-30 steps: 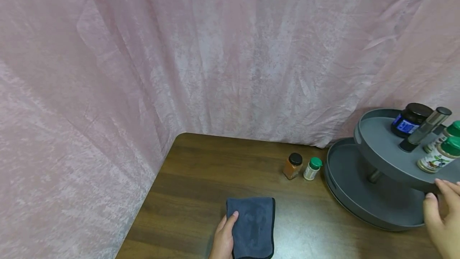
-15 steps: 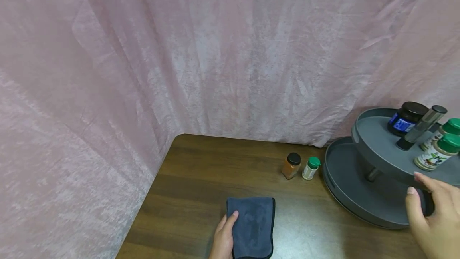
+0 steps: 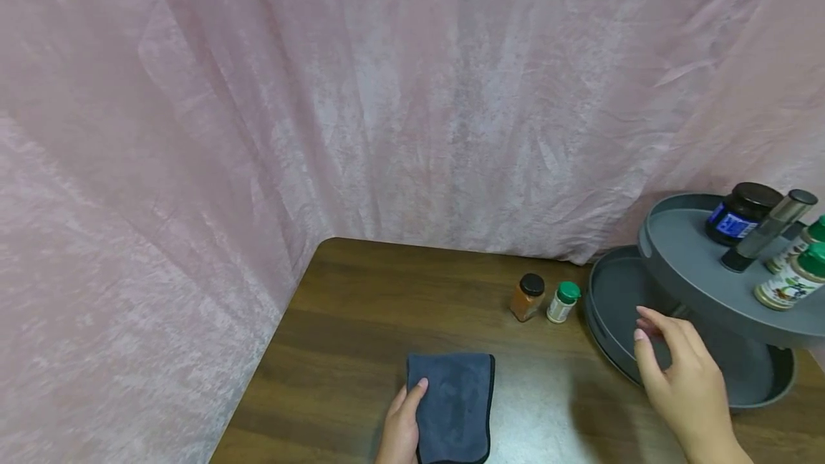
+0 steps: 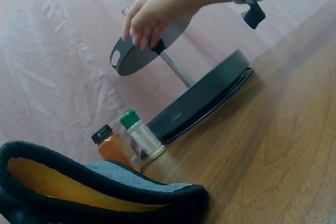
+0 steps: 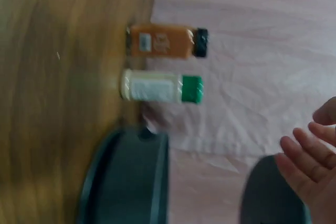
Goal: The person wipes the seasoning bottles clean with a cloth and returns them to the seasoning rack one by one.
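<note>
My left hand holds a folded dark grey cloth at its left edge, thumb on top and the other fingers partly hidden. The left wrist view shows the cloth's yellow inner side. With nothing in its grasp, my right hand hovers over the front of a grey two-tier round tray stand, its fingers loosely bent. Left of the stand, a bottle of orange spice with a black cap and a green-capped shaker bottle stand upright side by side on the table.
The upper tier carries a dark jar with a blue label and green-capped bottles around the stand's metal post. Below it lies the wider lower tier. A pink curtain hangs behind the wooden table.
My right hand has moved left, away from the upper tier's right-hand rim to the stand's front left. My left hand and the cloth have stayed in place.
</note>
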